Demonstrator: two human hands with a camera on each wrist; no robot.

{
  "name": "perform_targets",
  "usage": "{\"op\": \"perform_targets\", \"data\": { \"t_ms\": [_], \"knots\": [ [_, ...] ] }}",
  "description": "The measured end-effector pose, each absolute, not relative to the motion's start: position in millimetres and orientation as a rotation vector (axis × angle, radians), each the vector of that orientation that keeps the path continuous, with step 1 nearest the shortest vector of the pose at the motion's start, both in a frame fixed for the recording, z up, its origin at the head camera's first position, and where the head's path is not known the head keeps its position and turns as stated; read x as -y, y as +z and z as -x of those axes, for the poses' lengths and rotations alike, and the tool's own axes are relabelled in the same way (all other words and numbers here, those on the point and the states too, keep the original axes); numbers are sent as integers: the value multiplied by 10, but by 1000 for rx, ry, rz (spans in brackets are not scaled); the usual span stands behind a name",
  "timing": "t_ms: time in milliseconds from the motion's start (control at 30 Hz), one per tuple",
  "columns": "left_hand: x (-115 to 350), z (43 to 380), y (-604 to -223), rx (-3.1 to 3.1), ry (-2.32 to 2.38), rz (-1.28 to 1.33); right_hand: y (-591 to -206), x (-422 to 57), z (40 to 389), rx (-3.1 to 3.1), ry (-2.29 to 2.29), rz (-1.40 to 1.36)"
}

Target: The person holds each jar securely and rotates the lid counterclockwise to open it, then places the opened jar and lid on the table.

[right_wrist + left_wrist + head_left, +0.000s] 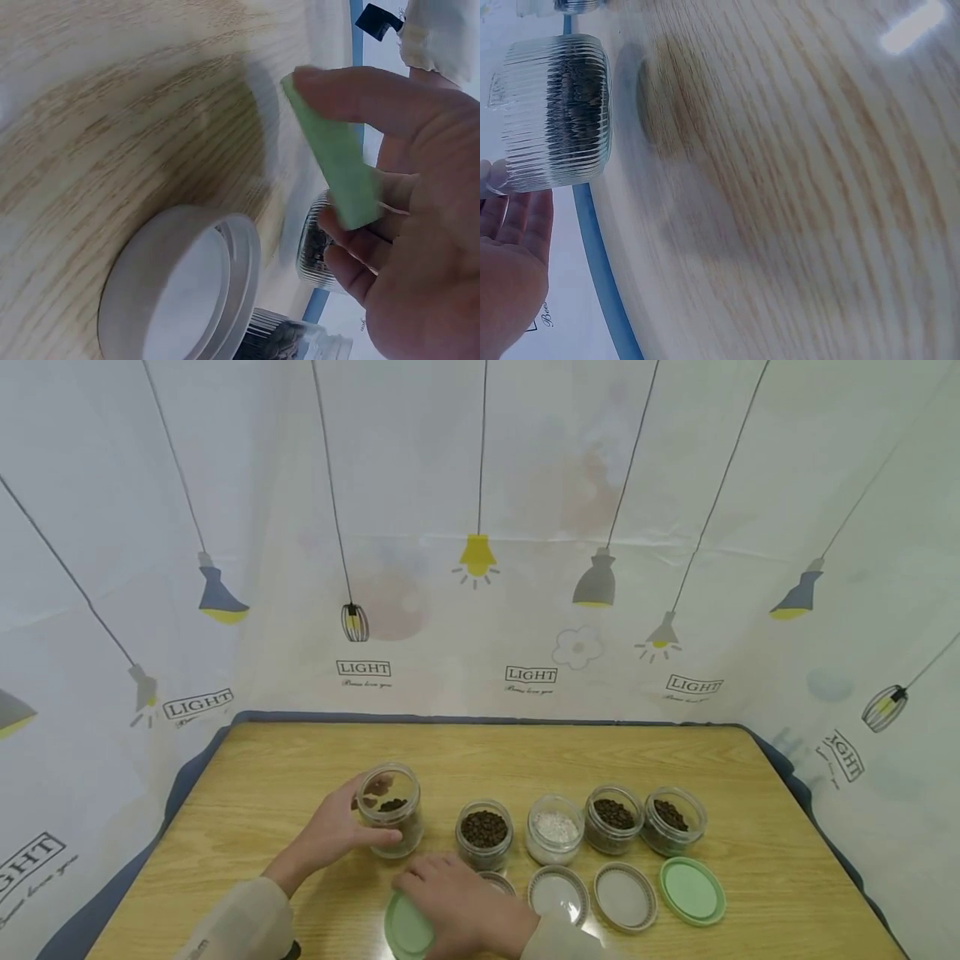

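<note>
My left hand [333,831] grips a clear ribbed glass jar [411,835], thumb on the near side and fingers round the far side. Dark small pieces partly fill this jar [577,112], and its top is uncovered. In the left wrist view a shadow lies on the wood just off its base. Lower down, my right hand [468,902] holds a round light green lid [408,931] by its edge, close to the jar. Seen edge-on in the right wrist view, the lid [337,161] is pinched between thumb and fingers, over the table.
To the right stand uncovered jars: one with brown beans [483,829], one with white grains [556,828], and two more with dark beans [613,814] [670,815]. In front lie pale lids [625,897] and a green lid [692,891]. A printed curtain [450,635] surrounds the wooden table [300,743].
</note>
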State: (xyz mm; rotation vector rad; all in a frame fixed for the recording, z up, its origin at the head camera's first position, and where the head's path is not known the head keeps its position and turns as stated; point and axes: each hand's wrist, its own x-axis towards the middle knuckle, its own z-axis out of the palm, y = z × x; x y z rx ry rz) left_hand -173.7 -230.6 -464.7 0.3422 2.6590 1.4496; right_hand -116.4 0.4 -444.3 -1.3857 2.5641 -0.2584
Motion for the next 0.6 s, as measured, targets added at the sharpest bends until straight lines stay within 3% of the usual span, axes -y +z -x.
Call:
{"op": "perform_targets", "data": {
  "t_ms": [600],
  "knots": [
    [2268, 1727, -4656, -2660, 1458, -393, -4520, 6, 1114, -2714, -116, 1332]
  ]
}}
